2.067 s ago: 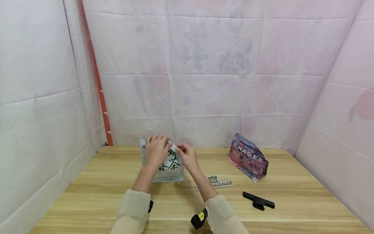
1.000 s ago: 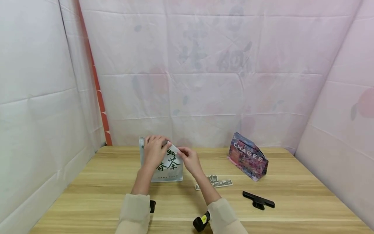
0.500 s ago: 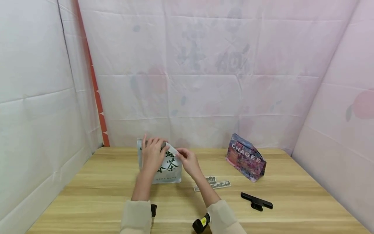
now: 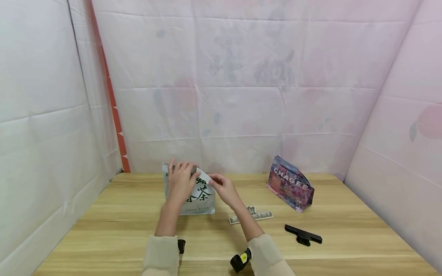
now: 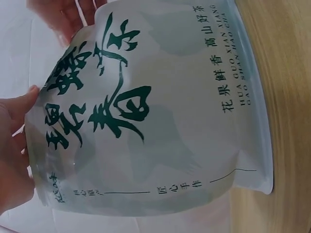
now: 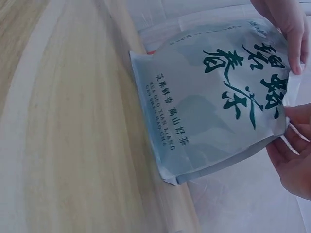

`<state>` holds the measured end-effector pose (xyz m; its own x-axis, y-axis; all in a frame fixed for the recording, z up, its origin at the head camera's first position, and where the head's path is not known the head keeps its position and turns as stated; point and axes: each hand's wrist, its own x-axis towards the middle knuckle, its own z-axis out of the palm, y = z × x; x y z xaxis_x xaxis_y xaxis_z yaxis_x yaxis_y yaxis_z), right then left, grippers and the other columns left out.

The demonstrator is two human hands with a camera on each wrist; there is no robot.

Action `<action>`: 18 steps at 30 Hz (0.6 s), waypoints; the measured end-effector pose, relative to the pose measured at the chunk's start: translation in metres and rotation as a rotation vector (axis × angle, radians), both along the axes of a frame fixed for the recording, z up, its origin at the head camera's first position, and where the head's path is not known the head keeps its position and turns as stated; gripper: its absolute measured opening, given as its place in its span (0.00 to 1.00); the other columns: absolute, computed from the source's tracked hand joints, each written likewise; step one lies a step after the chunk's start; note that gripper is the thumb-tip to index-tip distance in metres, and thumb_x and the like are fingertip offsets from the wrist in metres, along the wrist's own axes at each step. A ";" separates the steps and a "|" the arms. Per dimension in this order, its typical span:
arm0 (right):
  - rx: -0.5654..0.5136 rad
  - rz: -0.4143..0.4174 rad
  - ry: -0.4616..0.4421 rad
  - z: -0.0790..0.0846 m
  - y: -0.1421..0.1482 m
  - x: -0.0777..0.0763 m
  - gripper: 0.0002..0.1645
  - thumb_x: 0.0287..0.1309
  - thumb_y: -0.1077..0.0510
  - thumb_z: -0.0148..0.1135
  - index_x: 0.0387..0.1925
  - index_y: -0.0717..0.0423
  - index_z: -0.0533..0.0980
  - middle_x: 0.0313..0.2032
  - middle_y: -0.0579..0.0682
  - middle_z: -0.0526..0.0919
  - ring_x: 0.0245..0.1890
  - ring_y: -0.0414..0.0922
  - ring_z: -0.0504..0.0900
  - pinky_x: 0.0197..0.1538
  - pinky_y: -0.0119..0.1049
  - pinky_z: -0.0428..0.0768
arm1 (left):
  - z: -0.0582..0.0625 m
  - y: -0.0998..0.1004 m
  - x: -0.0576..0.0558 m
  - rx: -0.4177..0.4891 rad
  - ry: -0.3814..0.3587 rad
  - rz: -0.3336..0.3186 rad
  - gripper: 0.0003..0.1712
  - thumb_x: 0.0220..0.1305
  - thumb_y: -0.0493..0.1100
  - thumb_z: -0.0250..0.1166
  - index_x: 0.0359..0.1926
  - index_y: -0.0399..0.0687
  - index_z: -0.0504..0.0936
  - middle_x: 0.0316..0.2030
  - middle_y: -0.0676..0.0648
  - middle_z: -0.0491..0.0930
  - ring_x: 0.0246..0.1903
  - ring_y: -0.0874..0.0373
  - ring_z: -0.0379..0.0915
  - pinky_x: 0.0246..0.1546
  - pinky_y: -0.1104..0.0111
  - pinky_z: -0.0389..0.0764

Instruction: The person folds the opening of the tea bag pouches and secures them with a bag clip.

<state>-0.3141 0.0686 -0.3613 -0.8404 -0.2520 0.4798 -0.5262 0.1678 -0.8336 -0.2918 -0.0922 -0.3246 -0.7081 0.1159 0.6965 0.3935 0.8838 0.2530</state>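
A pale grey-green tea bag (image 4: 198,199) with dark green lettering stands upright on the table, its top right corner slanting down. My left hand (image 4: 180,182) grips its top edge; in the left wrist view the thumb (image 5: 24,103) lies at the front and the other fingers are partly hidden behind. At the right end of that edge, my right hand (image 4: 224,191) pinches the corner. In the right wrist view, thin white strips (image 6: 291,141) show between the right hand's fingers (image 6: 296,114); I cannot tell what they are.
On the right stands a colourful bag (image 4: 290,184) marked CHAGEE. A flat clip with piano-key print (image 4: 260,216) lies beside my right forearm, partly covered by it. Nearer the front right lies a black clip (image 4: 304,234). Light fabric (image 4: 241,115) hangs behind the table (image 4: 121,230).
The left hand has spread, one finger now raised above the bag's top edge. The right hand has shifted slightly lower along the slanted corner, still pinching. Bag and clips stay put.
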 end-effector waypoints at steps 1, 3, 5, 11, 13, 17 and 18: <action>0.004 0.000 -0.009 -0.002 0.001 -0.003 0.13 0.58 0.68 0.56 0.44 0.71 0.76 0.41 0.61 0.80 0.41 0.51 0.78 0.43 0.33 0.75 | 0.000 0.000 0.000 -0.004 -0.008 -0.005 0.09 0.58 0.44 0.64 0.40 0.47 0.80 0.42 0.48 0.78 0.48 0.49 0.67 0.63 0.54 0.42; 0.030 -0.006 0.008 -0.004 0.002 -0.005 0.13 0.59 0.67 0.56 0.45 0.71 0.76 0.41 0.61 0.80 0.42 0.51 0.78 0.44 0.35 0.76 | 0.001 0.000 0.001 -0.013 -0.022 -0.009 0.09 0.59 0.44 0.64 0.40 0.47 0.80 0.42 0.48 0.78 0.48 0.49 0.67 0.62 0.54 0.43; 0.050 -0.026 0.026 -0.006 0.003 -0.007 0.12 0.59 0.67 0.57 0.44 0.70 0.77 0.40 0.60 0.80 0.41 0.51 0.78 0.43 0.36 0.76 | 0.002 0.000 0.002 -0.012 -0.026 -0.012 0.09 0.59 0.43 0.64 0.41 0.47 0.80 0.42 0.49 0.78 0.48 0.50 0.67 0.62 0.55 0.44; 0.056 -0.112 0.059 -0.010 0.001 -0.009 0.09 0.55 0.65 0.60 0.38 0.68 0.79 0.34 0.57 0.82 0.34 0.47 0.78 0.37 0.34 0.76 | 0.002 0.001 0.003 0.010 0.046 0.010 0.09 0.56 0.42 0.66 0.39 0.47 0.80 0.39 0.50 0.80 0.44 0.51 0.69 0.58 0.55 0.52; 0.044 -0.140 0.070 -0.011 0.000 -0.009 0.07 0.54 0.66 0.61 0.35 0.68 0.79 0.31 0.56 0.81 0.31 0.45 0.77 0.34 0.31 0.75 | 0.001 0.001 0.002 0.019 0.079 0.020 0.09 0.55 0.41 0.67 0.38 0.46 0.80 0.38 0.49 0.80 0.42 0.51 0.70 0.57 0.55 0.54; 0.018 -0.186 0.102 -0.014 -0.004 -0.008 0.05 0.51 0.68 0.63 0.29 0.69 0.79 0.27 0.56 0.81 0.26 0.41 0.75 0.30 0.29 0.73 | -0.001 0.002 0.002 0.035 0.122 0.037 0.08 0.53 0.40 0.68 0.36 0.46 0.80 0.36 0.49 0.80 0.40 0.51 0.70 0.56 0.55 0.55; 0.011 -0.192 0.109 -0.014 -0.005 -0.008 0.04 0.51 0.68 0.63 0.29 0.69 0.79 0.26 0.56 0.81 0.25 0.40 0.74 0.29 0.29 0.72 | -0.001 0.002 0.002 0.039 0.126 0.039 0.08 0.53 0.40 0.68 0.35 0.46 0.80 0.36 0.49 0.80 0.40 0.50 0.70 0.56 0.55 0.56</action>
<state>-0.3222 0.0640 -0.3755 -0.8168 -0.0978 0.5686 -0.5706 0.2826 -0.7710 -0.2899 -0.0898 -0.3260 -0.6178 0.0612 0.7839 0.3898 0.8897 0.2378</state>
